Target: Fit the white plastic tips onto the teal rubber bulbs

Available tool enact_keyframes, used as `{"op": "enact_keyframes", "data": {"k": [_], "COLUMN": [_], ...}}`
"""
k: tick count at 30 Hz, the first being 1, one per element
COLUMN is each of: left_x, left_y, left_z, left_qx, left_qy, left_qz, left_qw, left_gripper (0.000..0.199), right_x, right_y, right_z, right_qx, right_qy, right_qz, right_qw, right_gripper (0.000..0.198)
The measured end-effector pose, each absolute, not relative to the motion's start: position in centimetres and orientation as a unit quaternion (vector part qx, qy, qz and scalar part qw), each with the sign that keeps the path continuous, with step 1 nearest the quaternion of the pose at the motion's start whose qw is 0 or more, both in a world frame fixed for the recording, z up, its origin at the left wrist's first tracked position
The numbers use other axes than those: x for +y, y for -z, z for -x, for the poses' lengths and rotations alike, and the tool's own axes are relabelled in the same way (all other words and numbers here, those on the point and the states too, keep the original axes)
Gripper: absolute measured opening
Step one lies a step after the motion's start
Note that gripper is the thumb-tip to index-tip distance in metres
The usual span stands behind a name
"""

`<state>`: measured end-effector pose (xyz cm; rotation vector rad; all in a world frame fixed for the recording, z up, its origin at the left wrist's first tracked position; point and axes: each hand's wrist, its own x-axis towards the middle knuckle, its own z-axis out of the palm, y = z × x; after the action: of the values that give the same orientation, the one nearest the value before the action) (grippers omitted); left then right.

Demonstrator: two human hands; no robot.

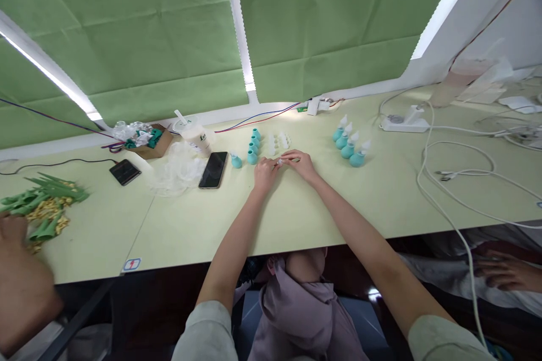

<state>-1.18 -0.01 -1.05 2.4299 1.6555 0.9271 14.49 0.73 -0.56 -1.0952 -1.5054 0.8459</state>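
Observation:
My left hand and my right hand meet at the middle of the table, fingers pinched together. Between their fingertips is a small translucent white piece, partly covered by the fingers. Just beyond them lie rows of translucent white nozzle tips. A row of open-topped teal bulbs stands beyond my left hand. To its left is a single teal bulb with a pale top. Farther right, several teal bulbs with translucent pointed nozzles stand in a slanted row.
A phone, a crumpled plastic bag, a drink cup and a cardboard box are on the left. White cables and a power strip lie right. Another person's hand is at green pieces far left.

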Motion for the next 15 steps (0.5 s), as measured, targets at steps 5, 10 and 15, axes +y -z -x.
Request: {"op": "enact_keyframes", "data": {"k": [5, 10, 15], "left_x": [0.0, -0.2, -0.1], "left_y": [0.9, 0.0, -0.4], "left_z": [1.1, 1.2, 1.4], "left_qx": [0.547, 0.572, 0.581], "left_qy": [-0.318, -0.384, -0.431], "left_qz": [-0.773, -0.72, -0.686], "left_qw": [0.042, 0.078, 0.072], "left_gripper": [0.024, 0.025, 0.029], "right_x": [1.1, 1.7, 1.4], "right_y": [1.1, 1.3, 1.5], "right_z": [-14.7, -15.9, -16.4], "right_qx": [-0.627, -0.578, -0.623], "right_qy": [-0.337, -0.271, -0.178], "right_qz": [0.468, 0.575, 0.619], "right_qw": [0.523, 0.511, 0.445], "right_gripper": [0.02, 0.021, 0.022]}}
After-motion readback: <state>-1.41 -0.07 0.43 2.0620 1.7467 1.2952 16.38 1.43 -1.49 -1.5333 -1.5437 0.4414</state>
